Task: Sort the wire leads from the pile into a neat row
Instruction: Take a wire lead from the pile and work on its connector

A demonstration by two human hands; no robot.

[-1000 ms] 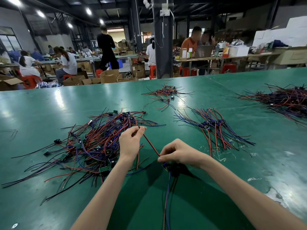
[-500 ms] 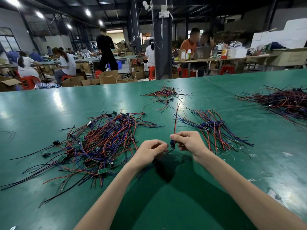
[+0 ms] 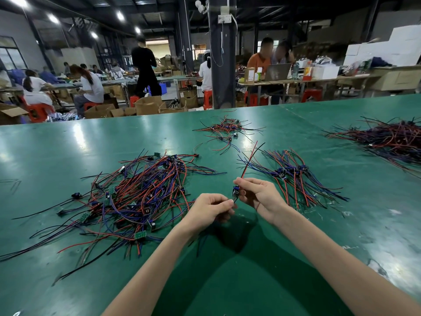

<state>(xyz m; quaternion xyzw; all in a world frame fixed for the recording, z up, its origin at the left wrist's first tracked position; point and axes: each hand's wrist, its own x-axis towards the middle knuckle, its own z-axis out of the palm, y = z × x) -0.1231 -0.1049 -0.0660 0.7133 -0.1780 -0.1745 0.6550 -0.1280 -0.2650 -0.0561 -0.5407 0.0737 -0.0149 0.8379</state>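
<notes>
**One lead (image 3: 249,160) held up between pile (image 3: 141,195) and row (image 3: 293,176)**

Open green table (image 3: 250,281) between the forearms; far edge well behind the wires. Left of the hands, the tangled pile of red, blue and black wires; right of them, the fanned row. Farther back, a small cluster (image 3: 225,131); at far right, a big heap (image 3: 387,140). Up off the table, the lead: red and black wires slanting up and right from a small dark-blue part (image 3: 235,193). Pinched just above that part by the curled right hand (image 3: 259,195); pinched at its lower end by the fingertips of the curled left hand (image 3: 211,207).
</notes>
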